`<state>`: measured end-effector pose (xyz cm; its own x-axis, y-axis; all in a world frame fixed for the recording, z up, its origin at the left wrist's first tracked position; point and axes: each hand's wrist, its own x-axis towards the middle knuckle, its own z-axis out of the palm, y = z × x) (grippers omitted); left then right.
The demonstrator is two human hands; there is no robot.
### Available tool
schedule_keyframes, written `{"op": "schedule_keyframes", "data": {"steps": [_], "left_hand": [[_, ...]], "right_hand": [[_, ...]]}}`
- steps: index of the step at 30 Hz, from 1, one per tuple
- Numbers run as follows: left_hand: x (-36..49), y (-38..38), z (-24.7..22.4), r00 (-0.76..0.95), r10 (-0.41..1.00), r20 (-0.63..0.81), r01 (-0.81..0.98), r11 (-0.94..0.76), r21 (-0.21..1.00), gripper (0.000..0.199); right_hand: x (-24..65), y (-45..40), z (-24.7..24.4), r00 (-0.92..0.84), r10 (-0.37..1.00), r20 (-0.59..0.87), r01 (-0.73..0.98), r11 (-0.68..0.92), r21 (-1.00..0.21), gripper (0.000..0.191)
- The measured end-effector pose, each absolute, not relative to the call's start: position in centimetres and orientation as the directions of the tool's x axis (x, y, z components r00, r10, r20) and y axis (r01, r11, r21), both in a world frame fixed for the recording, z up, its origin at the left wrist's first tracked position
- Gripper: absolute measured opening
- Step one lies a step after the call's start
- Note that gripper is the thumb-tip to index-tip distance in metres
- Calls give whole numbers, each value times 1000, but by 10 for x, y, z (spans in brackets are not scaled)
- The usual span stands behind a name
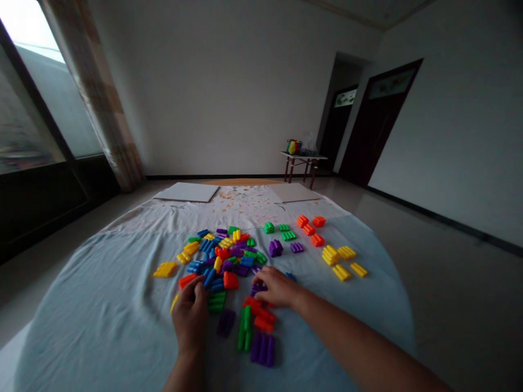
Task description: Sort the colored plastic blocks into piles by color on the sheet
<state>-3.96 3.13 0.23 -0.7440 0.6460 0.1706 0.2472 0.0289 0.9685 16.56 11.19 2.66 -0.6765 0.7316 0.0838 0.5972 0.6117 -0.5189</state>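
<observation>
My left hand (191,307) is at the near left edge of a heap of plastic building blocks, its fingers curled together. An orange block (188,280) lies right at its fingertips; whether anything is inside the fingers is hidden. To the right of the heap, my right hand (277,287) has its thumb and fingers closed around a purple block (257,289), partly covered by the hand. Just below it are red-orange blocks (263,316), a long green block (244,329) and a ribbed purple block (262,349). Between the hands lie a green block (217,301) and a dark purple block (226,323).
Sorted groups lie beyond my right hand: green blocks (288,235), purple blocks (275,248), orange blocks (317,240) and yellow blocks (330,255). Two flat boards, one white (188,191) and one beige (295,192), rest at the cloth-covered table's far end. A small table (303,157) stands behind.
</observation>
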Motion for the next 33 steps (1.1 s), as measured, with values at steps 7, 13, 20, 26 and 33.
{"op": "schedule_keyframes", "data": {"steps": [7, 13, 20, 26, 33], "left_hand": [[-43, 32, 7, -759, 631, 163, 304, 121, 945, 44], [-43, 30, 10, -767, 611, 199, 365, 159, 917, 44], [-42, 25, 13, -759, 611, 226, 392, 151, 907, 47], [-49, 26, 6, -759, 612, 223, 405, 176, 897, 48], [-50, 27, 8, -778, 601, 182, 377, 214, 901, 55]], "right_hand": [[210, 136, 33, -358, 903, 237, 606, 418, -677, 17], [265, 159, 6, -176, 970, 170, 710, 244, -661, 18], [277, 150, -6, -195, 957, 215, 751, 287, -595, 42], [278, 164, -4, -208, 953, 218, 784, 296, -545, 42], [276, 180, -13, -176, 948, 265, 809, 293, -510, 30]]}}
